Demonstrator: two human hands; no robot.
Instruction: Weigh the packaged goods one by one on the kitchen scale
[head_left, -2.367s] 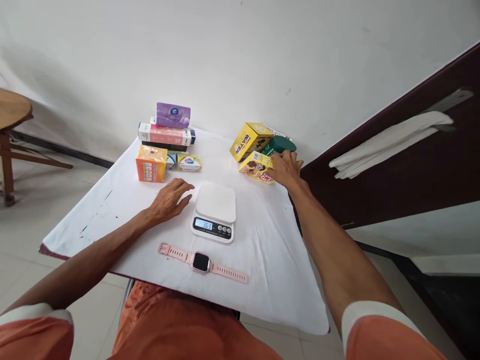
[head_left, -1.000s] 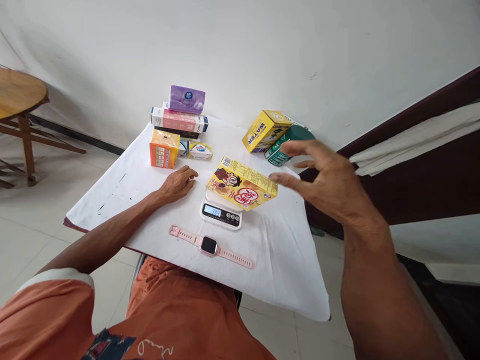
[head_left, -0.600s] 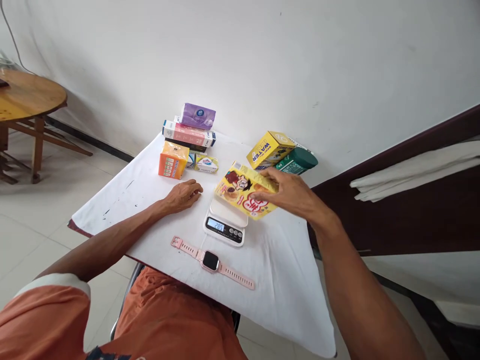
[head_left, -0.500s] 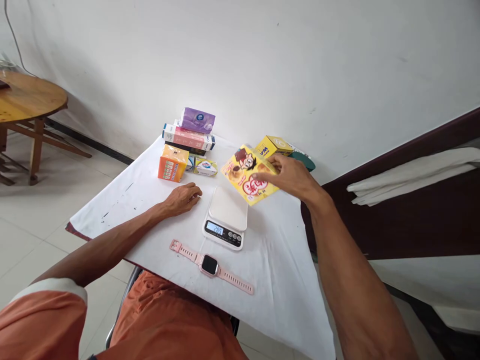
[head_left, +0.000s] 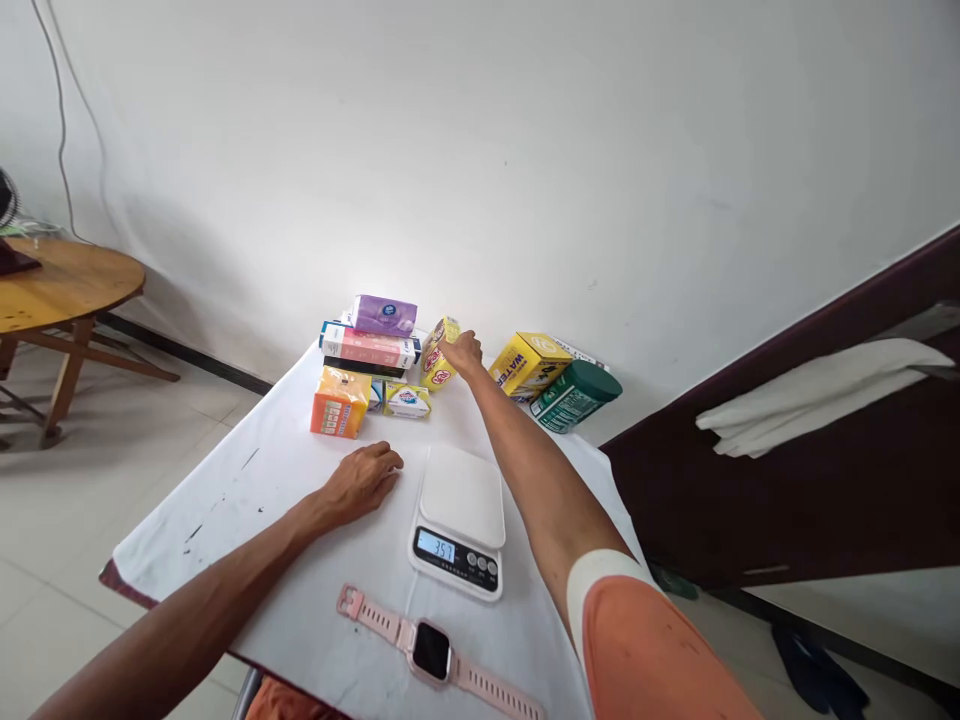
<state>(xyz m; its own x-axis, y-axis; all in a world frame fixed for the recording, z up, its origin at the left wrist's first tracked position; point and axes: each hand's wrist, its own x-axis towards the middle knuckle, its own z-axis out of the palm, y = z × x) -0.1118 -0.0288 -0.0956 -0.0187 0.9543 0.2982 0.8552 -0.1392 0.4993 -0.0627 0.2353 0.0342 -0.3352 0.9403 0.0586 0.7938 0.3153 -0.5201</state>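
Tabletop, far edge: yellow snack box arrived from the scale, right hand clasping it! Left hand lay half-open, empty.

A white cloth with dark marks covers the desk. On it lie a white scale and, nearer the front, a pink watch. Farther back are a stack of boxes, an orange pack and a small yellow-and-white box at left, a yellow WATER box and a tilted green canister at right.
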